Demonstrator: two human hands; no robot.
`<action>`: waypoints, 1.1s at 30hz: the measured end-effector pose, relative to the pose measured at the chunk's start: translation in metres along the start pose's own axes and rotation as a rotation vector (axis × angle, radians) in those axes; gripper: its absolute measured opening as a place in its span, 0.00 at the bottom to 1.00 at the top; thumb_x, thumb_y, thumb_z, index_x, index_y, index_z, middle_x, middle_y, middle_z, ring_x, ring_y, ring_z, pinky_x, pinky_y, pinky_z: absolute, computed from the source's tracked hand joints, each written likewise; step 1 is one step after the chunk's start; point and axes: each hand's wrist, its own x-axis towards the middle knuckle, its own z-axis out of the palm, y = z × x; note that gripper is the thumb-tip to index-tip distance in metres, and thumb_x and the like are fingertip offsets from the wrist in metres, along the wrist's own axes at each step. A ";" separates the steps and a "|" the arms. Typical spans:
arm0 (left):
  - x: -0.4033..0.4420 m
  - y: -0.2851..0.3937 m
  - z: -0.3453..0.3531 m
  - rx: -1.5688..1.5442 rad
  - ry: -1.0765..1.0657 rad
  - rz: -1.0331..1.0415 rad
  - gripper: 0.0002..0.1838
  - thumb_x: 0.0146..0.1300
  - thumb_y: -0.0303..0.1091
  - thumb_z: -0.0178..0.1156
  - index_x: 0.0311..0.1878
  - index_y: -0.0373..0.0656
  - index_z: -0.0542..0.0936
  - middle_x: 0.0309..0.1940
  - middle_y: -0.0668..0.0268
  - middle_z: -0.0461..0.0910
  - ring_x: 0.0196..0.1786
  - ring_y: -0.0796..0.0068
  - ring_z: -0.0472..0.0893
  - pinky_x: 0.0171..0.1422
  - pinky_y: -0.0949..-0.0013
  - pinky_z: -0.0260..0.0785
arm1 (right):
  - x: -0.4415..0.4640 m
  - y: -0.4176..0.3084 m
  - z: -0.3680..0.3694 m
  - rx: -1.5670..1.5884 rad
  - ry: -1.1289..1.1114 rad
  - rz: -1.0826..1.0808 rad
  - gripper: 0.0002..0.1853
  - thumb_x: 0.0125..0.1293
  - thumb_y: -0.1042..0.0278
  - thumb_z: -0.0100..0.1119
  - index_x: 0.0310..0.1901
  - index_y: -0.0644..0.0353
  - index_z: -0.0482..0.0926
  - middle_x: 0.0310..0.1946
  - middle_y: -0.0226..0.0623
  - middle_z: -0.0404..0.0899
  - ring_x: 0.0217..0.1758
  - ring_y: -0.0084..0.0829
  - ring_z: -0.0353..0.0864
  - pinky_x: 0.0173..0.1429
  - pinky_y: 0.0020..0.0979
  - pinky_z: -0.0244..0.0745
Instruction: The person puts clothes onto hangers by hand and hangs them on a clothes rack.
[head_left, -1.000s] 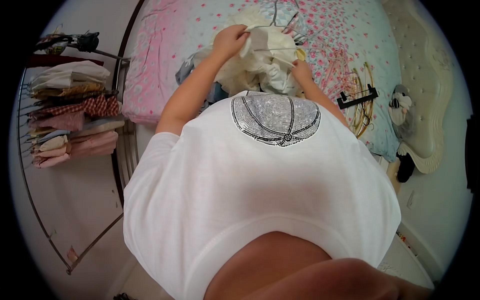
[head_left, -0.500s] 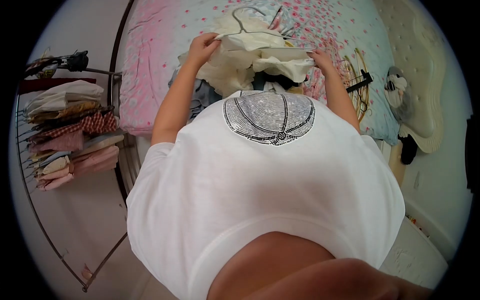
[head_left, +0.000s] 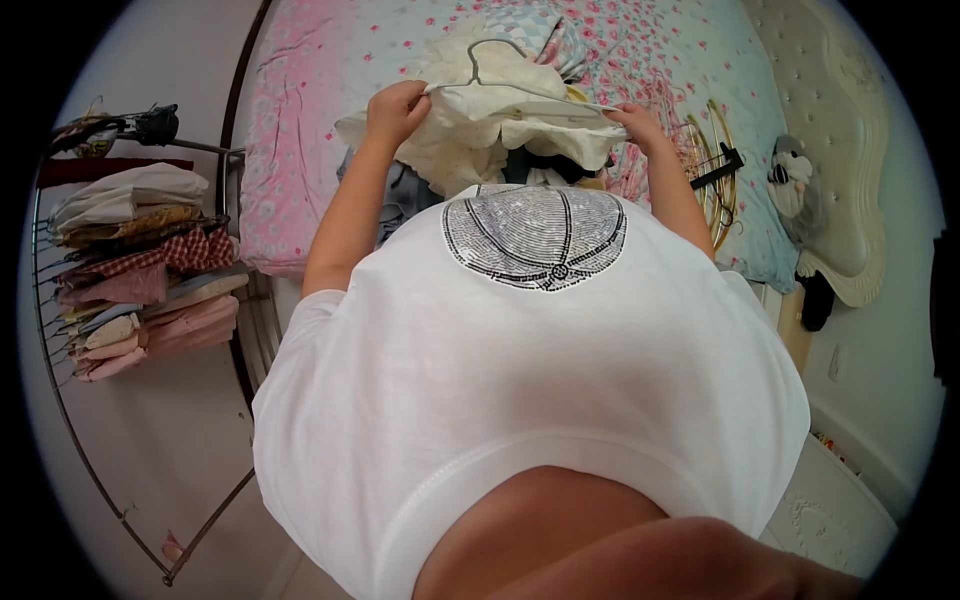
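A cream garment point(head_left: 465, 135) with ruffled parts hangs spread between my two hands, over a pile of clothes on the bed. Inside its neckline sits a grey hanger point(head_left: 476, 66), its hook pointing away from me. My left hand point(head_left: 397, 112) is closed at the left end of the hanger, gripping the garment's shoulder there. At the opposite shoulder, my right hand point(head_left: 637, 125) pinches the cloth by the hanger's right end. Dark and grey clothes point(head_left: 405, 185) lie just below the garment, partly hidden by it and by my shirt.
On the left stands a metal rack point(head_left: 125, 515) with several hung clothes point(head_left: 150, 270). The flowered bed point(head_left: 290, 130) holds gold hangers point(head_left: 722, 190) and a black clip hanger point(head_left: 722, 165) on the right. A tufted headboard point(head_left: 850, 150) rises beyond, with a soft toy point(head_left: 795, 170) against it.
The hanger's hook has dropped a little toward me and tilted. The garment's neckline now lies closer along the hanger, and my left hand has shifted slightly lower and left.
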 end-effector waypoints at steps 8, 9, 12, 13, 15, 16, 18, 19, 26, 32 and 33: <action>0.005 0.024 0.011 -0.027 -0.105 0.234 0.06 0.45 0.33 0.56 0.27 0.43 0.76 0.20 0.63 0.73 0.25 0.62 0.74 0.28 0.64 0.66 | -0.044 -0.070 0.015 0.111 -0.224 -0.158 0.18 0.56 0.62 0.54 0.48 0.58 0.73 0.42 0.29 0.75 0.45 0.21 0.71 0.44 0.24 0.67; 0.004 0.029 0.013 -0.032 -0.137 0.219 0.06 0.45 0.33 0.57 0.27 0.43 0.76 0.20 0.63 0.73 0.25 0.62 0.75 0.28 0.64 0.66 | -0.037 -0.068 0.018 0.034 -0.220 -0.194 0.19 0.57 0.60 0.54 0.49 0.58 0.72 0.43 0.30 0.74 0.46 0.22 0.71 0.47 0.25 0.66; 0.003 0.031 0.026 -0.017 -0.158 0.030 0.07 0.48 0.37 0.55 0.28 0.44 0.76 0.20 0.63 0.73 0.25 0.61 0.75 0.29 0.62 0.66 | -0.023 -0.061 0.031 -0.210 -0.196 -0.301 0.22 0.57 0.55 0.54 0.52 0.57 0.70 0.45 0.32 0.74 0.50 0.25 0.70 0.52 0.28 0.64; 0.004 0.032 0.028 -0.015 -0.162 -0.034 0.08 0.48 0.38 0.54 0.28 0.44 0.75 0.20 0.62 0.73 0.26 0.61 0.75 0.29 0.62 0.66 | -0.031 -0.066 0.042 -0.303 -0.184 -0.335 0.24 0.57 0.53 0.54 0.52 0.57 0.70 0.46 0.33 0.74 0.51 0.27 0.69 0.54 0.29 0.63; 0.004 0.033 0.029 -0.009 -0.168 -0.097 0.09 0.49 0.39 0.53 0.27 0.44 0.75 0.21 0.62 0.74 0.27 0.61 0.75 0.30 0.61 0.66 | -0.042 -0.074 0.059 -0.397 -0.176 -0.401 0.26 0.56 0.50 0.55 0.52 0.58 0.70 0.47 0.36 0.73 0.52 0.30 0.69 0.55 0.30 0.63; 0.003 0.033 0.030 -0.006 -0.170 -0.131 0.09 0.49 0.40 0.53 0.27 0.44 0.75 0.21 0.62 0.74 0.27 0.61 0.75 0.30 0.61 0.66 | -0.045 -0.075 0.067 -0.396 -0.181 -0.432 0.27 0.55 0.49 0.56 0.52 0.59 0.71 0.48 0.39 0.73 0.52 0.32 0.70 0.55 0.30 0.63; -0.001 0.033 0.030 -0.017 -0.164 -0.162 0.10 0.49 0.40 0.53 0.29 0.44 0.76 0.22 0.62 0.75 0.28 0.60 0.76 0.31 0.61 0.66 | -0.053 -0.073 0.080 -0.457 -0.131 -0.519 0.27 0.55 0.48 0.55 0.49 0.61 0.72 0.45 0.41 0.75 0.49 0.34 0.73 0.52 0.31 0.66; -0.003 0.033 0.030 -0.022 -0.164 -0.177 0.10 0.49 0.40 0.53 0.29 0.45 0.76 0.22 0.62 0.75 0.28 0.60 0.76 0.31 0.60 0.66 | -0.045 -0.067 0.082 -0.458 -0.155 -0.541 0.25 0.55 0.49 0.55 0.48 0.61 0.72 0.43 0.40 0.76 0.47 0.34 0.74 0.50 0.31 0.67; -0.006 0.022 0.037 -0.093 -0.258 -0.185 0.14 0.51 0.40 0.54 0.38 0.44 0.78 0.27 0.61 0.78 0.32 0.61 0.77 0.35 0.63 0.68 | -0.010 -0.054 0.110 -0.430 -0.132 -0.632 0.16 0.55 0.55 0.55 0.38 0.58 0.77 0.31 0.40 0.79 0.35 0.36 0.78 0.41 0.31 0.70; -0.016 -0.005 0.057 -0.063 -0.362 -0.154 0.14 0.54 0.38 0.54 0.41 0.40 0.77 0.30 0.59 0.79 0.27 0.66 0.78 0.32 0.66 0.70 | 0.021 -0.022 0.137 -0.639 -0.172 -0.549 0.12 0.46 0.60 0.62 0.30 0.58 0.77 0.26 0.37 0.78 0.29 0.32 0.76 0.36 0.31 0.70; -0.019 -0.001 0.054 -0.078 -0.410 -0.216 0.15 0.54 0.38 0.54 0.42 0.40 0.77 0.29 0.59 0.79 0.26 0.66 0.78 0.30 0.66 0.69 | 0.020 -0.023 0.141 -0.663 -0.180 -0.538 0.12 0.45 0.62 0.63 0.29 0.59 0.77 0.24 0.36 0.78 0.28 0.30 0.76 0.35 0.30 0.70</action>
